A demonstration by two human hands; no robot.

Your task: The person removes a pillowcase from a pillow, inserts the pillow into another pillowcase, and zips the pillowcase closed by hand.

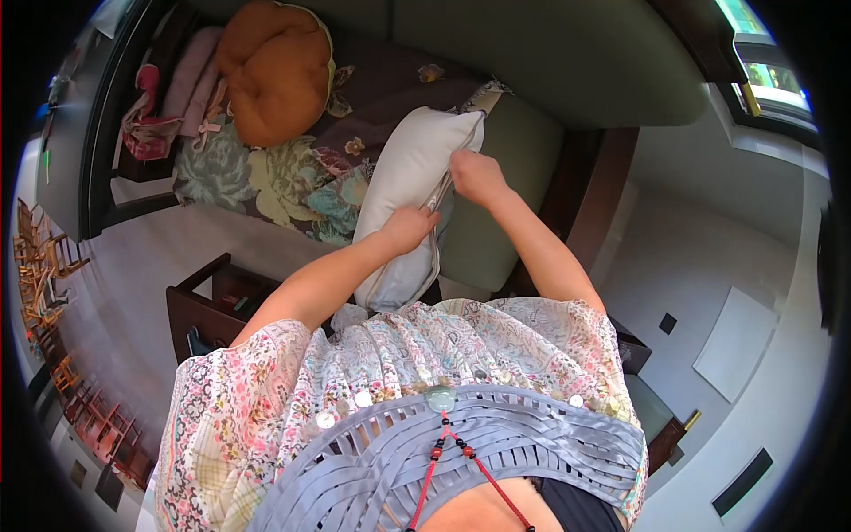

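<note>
A white pillow [403, 164] stands on its edge on the sofa in front of me, its cover showing a seam or opening along the side that faces right. My left hand [409, 229] is closed on the near part of that edge, fingertips pinched at the cloth. Farther up, my right hand [477, 177] is curled into a fist at the same edge, near the pillow's upper right corner. Its fingertips are hidden, so the exact grip does not show. Some paler cloth is visible inside the fold below the hands.
The green sofa [492, 204] carries a floral cover [292, 182]. An orange round cushion [275, 75] lies at the far left, beside a pink folded cloth [191, 84]. A dark wooden box-like stand [191, 310] is at my left. Wooden chairs [106, 426] stand farther off.
</note>
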